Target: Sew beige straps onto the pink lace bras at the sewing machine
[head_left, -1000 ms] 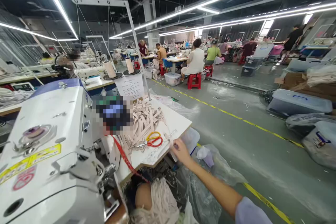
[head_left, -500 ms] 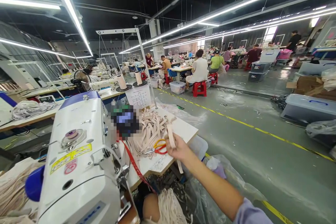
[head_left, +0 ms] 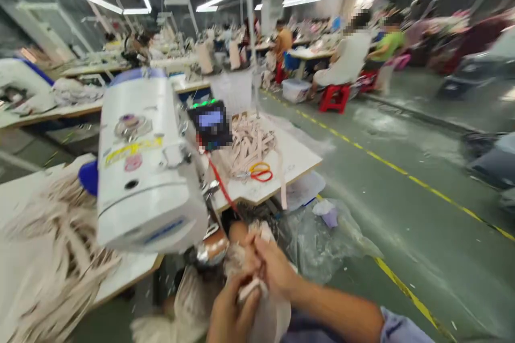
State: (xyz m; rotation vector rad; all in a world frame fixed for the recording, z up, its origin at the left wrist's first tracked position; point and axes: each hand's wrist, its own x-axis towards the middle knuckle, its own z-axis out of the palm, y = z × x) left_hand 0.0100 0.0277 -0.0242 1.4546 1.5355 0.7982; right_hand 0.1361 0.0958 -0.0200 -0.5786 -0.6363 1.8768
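Below the sewing machine (head_left: 140,187), near my lap, my two hands meet over a bundle of cream fabric strips (head_left: 257,305). My left hand (head_left: 233,305) is closed, with a cream strip pinched between thumb and fingers. Touching it from the right, my right hand (head_left: 276,268) is closed on the cream fabric too, its fingers smeared by motion. Orange-handled scissors (head_left: 261,171) lie on the white tabletop (head_left: 300,155) beside a pile of cream strips (head_left: 251,142). One strip hangs over the table's front edge.
More cream strips (head_left: 68,246) heap on the table at left. A small display (head_left: 211,119) stands beside the machine, near a red ribbon (head_left: 220,179). Clear plastic (head_left: 325,246) lies on the floor at right. People sit at machines farther back, one on a red stool (head_left: 335,97).
The view has tilted down. My right hand has left the tabletop, where it held a strip, and moved down to the lap. My left hand has come into view, closed on a strip.
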